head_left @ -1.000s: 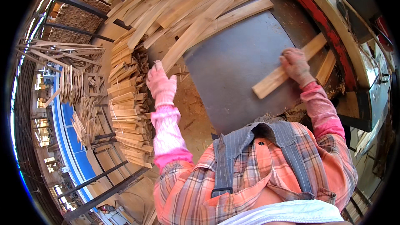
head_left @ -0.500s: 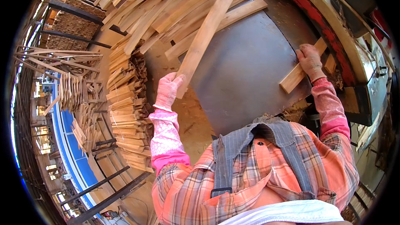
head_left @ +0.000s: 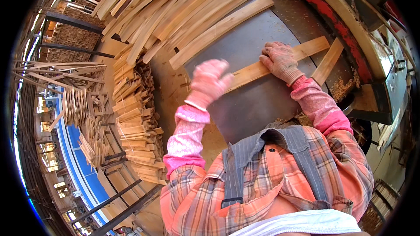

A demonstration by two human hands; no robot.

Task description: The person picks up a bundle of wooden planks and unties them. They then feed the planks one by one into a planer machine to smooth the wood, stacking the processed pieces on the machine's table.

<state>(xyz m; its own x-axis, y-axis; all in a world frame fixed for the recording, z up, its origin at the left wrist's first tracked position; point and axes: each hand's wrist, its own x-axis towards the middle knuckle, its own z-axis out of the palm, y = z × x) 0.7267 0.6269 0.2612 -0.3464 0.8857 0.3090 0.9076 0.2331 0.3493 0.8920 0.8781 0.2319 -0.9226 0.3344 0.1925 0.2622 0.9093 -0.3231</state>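
Note:
A long wooden board (head_left: 250,74) lies slantwise across the dark metal tabletop (head_left: 245,111). My right hand (head_left: 281,61), in a dusty pink glove, is closed over the board's middle with fingers curled on its edge. At the board's left end is my left hand (head_left: 208,83), gloved too and blurred by motion. Its thumb stands apart from the fingers, and whether it touches the board I cannot tell. A second, shorter-looking board (head_left: 328,62) rests beyond the right end of the first, beside the red-edged machine part (head_left: 337,26).
Curved wooden slats (head_left: 175,13) are heaped at the far left of the tabletop, one board (head_left: 223,30) along their near side. Tied stacks of short pieces (head_left: 135,122) stand at left. Sawdust (head_left: 343,88) lies by the machine at right.
The board my left hand held raised now lies on the tabletop under my right hand. My left hand has let go and moved right. The piece my right hand held now lies by the machine.

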